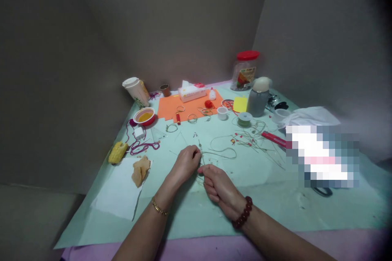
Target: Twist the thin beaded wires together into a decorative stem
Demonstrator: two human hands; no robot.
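Observation:
Near the middle of the table my left hand [187, 162] is closed in a pinch on a thin green cord [220, 155], which loops out to the right. Just below and to the right, my right hand [219, 185] is closed with thumb and forefinger pinching the same cord. A short stretch of cord runs between the two hands. Its knots are too small to make out. Loose green cords with small red and gold bits [245, 140] lie to the right, and a spool of green cord [245, 120] stands behind them.
At left are a corn piece [118, 153], purple cord [143, 147], a red bowl [145, 117] of yellow liquid and torn white paper [113, 191]. A tissue box [192, 92] rests on orange sheets [167, 108] behind. A grey bottle [257, 100] and red-handled cutter [274, 139] are right.

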